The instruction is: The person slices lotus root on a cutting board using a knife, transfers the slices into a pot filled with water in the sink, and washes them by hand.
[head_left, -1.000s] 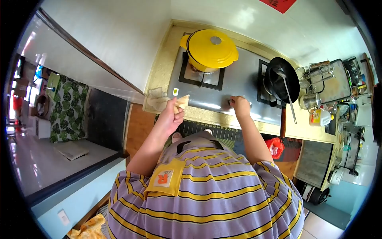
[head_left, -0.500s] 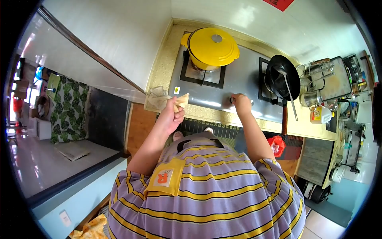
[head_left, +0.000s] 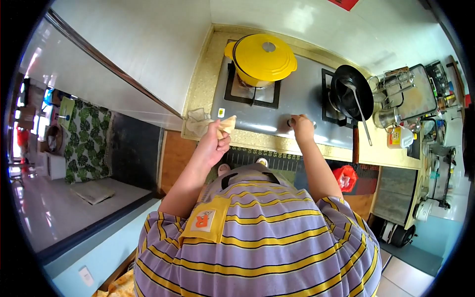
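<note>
My left hand [head_left: 213, 145] is closed around a folded beige cloth [head_left: 226, 126], just over the counter's front edge. Behind it, a pale crumpled cloth [head_left: 197, 123] lies on the counter corner. With fingers pinched, my right hand [head_left: 302, 128] grips a stove knob [head_left: 290, 123] at the front of the grey gas cooktop [head_left: 257, 117]; the fingers partly cover the knob. On the left burner stands a lidded yellow pot [head_left: 263, 58]. A black wok [head_left: 345, 84] sits tilted over the right burner, with a metal ladle [head_left: 360, 111] resting in it.
A wire rack [head_left: 396, 81] and a plastic bottle with a yellow label [head_left: 399, 137] stand on the right counter. Below the counter hangs or sits a red bag [head_left: 345, 177]. A wall panel [head_left: 143, 49] bounds the left side.
The view has shifted very slightly. My right hand stays at the knob, its fingers a little differently posed; my left hand keeps the cloth in nearly the same place.
</note>
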